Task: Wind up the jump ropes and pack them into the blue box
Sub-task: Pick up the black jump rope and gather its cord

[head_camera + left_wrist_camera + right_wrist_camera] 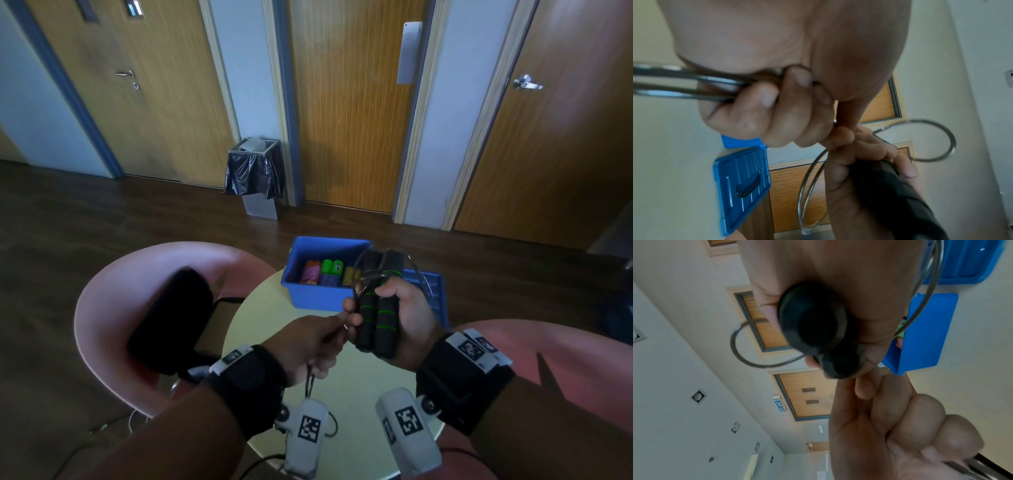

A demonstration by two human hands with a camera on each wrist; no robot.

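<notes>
My right hand (400, 308) grips the two black foam handles (376, 329) of a jump rope, marked with green rings, side by side above the table. Their butt ends (813, 324) fill the right wrist view. My left hand (322, 339) holds the thin grey cord (684, 84) in curled fingers, right against the handles. Loops of cord (937, 141) spring out around the handles. The blue box (318, 291) stands just beyond my hands and holds several coloured rope handles (329, 272).
The blue lid (431, 291) lies to the right of the box on the small round pale table (342, 383). Pink chairs (120, 308) flank the table, the left one bearing a black bag (171, 318). A bin with a black liner (255, 174) stands by the doors.
</notes>
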